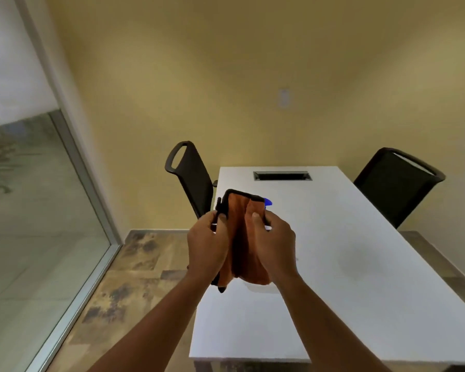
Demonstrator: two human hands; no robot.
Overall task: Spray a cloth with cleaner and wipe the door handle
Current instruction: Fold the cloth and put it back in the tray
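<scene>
Two hands hold the cloth (pixel 242 237) up in front of me, above the left edge of the tabletop (pixel 346 264). The cloth is orange with a dark border, bunched and hanging in folds, its lower end just clear of the white surface. My left hand (pixel 207 245) is closed on the cloth's left side, thumb pressed on the dark edge near the top. My right hand (pixel 275 245) grips the right side, thumb laid across the orange fabric.

Just behind the cloth's top right corner I can see a small blue part of something (pixel 268 202); most of it is hidden, so I cannot tell what it is.

Toward the far edge of the tabletop there is a long dark slot (pixel 282 176) set into the surface. One black chair (pixel 192 178) stands at the far left corner, tilted away from the tabletop, and another black chair (pixel 397 183) stands along the right edge. A glass panel (pixel 32 210) in a metal frame runs down the left, with patterned floor (pixel 124 291) between it and the tabletop.
</scene>
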